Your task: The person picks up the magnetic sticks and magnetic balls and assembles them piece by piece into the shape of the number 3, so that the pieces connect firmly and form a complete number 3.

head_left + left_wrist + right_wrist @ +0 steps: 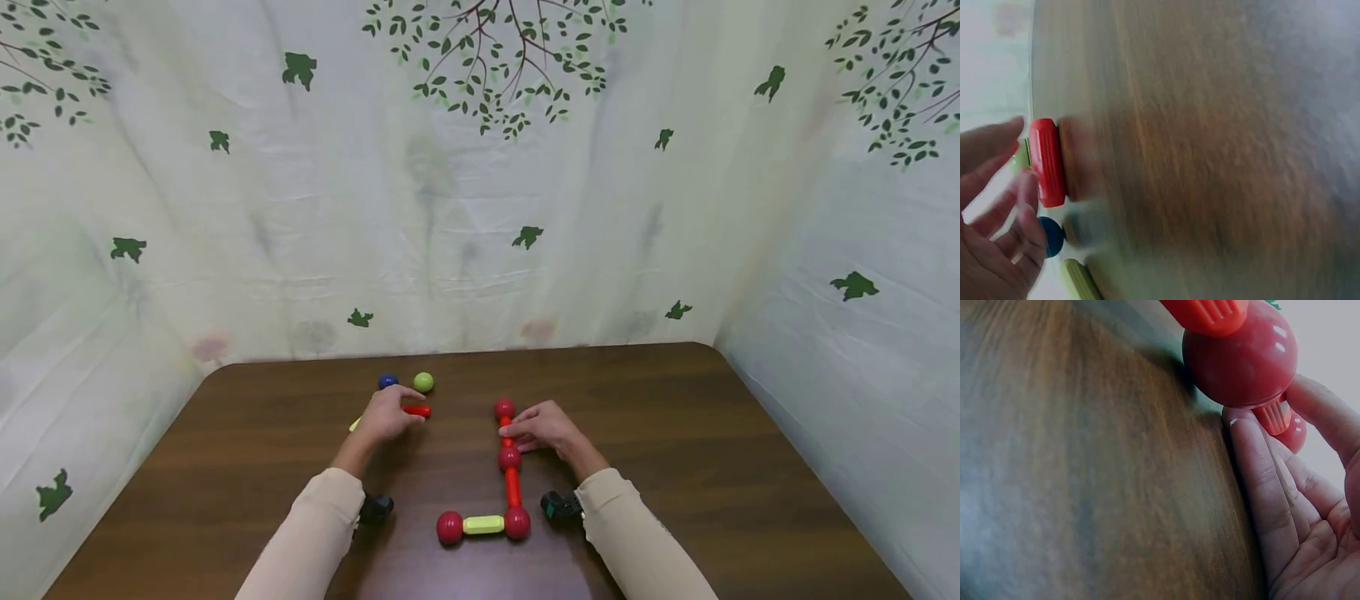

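My right hand [546,427] pinches the upper red rod [507,442] of an L-shaped chain of balls and rods on the table. In the right wrist view, thumb and fingers lie around that rod, just past a large red ball [1241,359]. The chain runs down through another red rod [512,487] to a corner ball [517,522], then left along a yellow-green rod [483,525] to an end ball [450,527]. My left hand [386,415] reaches over a loose red rod [1048,162], with thumb and fingers spread apart close to it.
Beyond the left hand are a blue ball [387,381] and a lime green ball [423,382]. A loose yellow-green rod [356,424] is partly hidden by that hand. The brown wooden table [637,400] ends at a pale leaf-patterned curtain [450,275].
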Demonstrator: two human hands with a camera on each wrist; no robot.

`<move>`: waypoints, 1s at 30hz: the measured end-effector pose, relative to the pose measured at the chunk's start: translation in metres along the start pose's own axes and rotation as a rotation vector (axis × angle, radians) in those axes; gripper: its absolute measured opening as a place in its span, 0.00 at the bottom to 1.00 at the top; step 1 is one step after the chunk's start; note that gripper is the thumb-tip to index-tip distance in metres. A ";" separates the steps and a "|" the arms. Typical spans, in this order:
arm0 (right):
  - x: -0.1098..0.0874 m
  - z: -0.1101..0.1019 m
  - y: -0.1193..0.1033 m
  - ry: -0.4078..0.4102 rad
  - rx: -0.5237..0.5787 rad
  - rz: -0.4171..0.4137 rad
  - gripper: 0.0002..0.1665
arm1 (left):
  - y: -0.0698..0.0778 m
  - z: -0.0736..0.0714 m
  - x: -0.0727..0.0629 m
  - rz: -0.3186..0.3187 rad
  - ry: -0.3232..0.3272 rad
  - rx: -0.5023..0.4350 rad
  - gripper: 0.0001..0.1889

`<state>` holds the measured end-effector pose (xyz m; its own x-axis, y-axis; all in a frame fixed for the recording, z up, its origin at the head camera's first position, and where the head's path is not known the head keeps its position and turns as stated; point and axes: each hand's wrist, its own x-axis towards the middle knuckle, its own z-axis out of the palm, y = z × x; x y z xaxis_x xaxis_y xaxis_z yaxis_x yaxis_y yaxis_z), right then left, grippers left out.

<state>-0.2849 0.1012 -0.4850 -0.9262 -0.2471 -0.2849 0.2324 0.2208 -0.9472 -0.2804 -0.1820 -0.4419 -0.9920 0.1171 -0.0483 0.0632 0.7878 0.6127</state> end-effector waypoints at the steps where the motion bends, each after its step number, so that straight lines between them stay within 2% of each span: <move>1: -0.001 0.000 0.000 -0.002 0.000 0.003 0.14 | -0.002 0.001 0.000 -0.014 -0.007 0.007 0.17; 5: -0.004 0.002 0.002 -0.002 -0.009 0.015 0.14 | -0.007 0.006 -0.002 -0.044 -0.027 0.025 0.17; 14: -0.007 0.003 0.002 -0.006 -0.020 0.009 0.13 | -0.009 0.013 -0.005 -0.041 0.019 0.067 0.11; 19: -0.008 0.000 0.000 0.002 -0.024 0.006 0.13 | -0.007 0.012 -0.006 -0.079 0.014 0.028 0.11; 26: -0.008 0.000 -0.003 -0.010 -0.023 -0.005 0.13 | -0.007 0.013 -0.007 -0.030 0.013 0.093 0.12; 30: -0.007 0.002 -0.004 -0.017 -0.027 -0.012 0.14 | -0.007 0.014 -0.005 -0.012 0.021 0.096 0.11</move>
<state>-0.2791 0.1001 -0.4794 -0.9236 -0.2654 -0.2766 0.2134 0.2434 -0.9462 -0.2739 -0.1802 -0.4569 -0.9947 0.0950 -0.0383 0.0600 0.8433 0.5340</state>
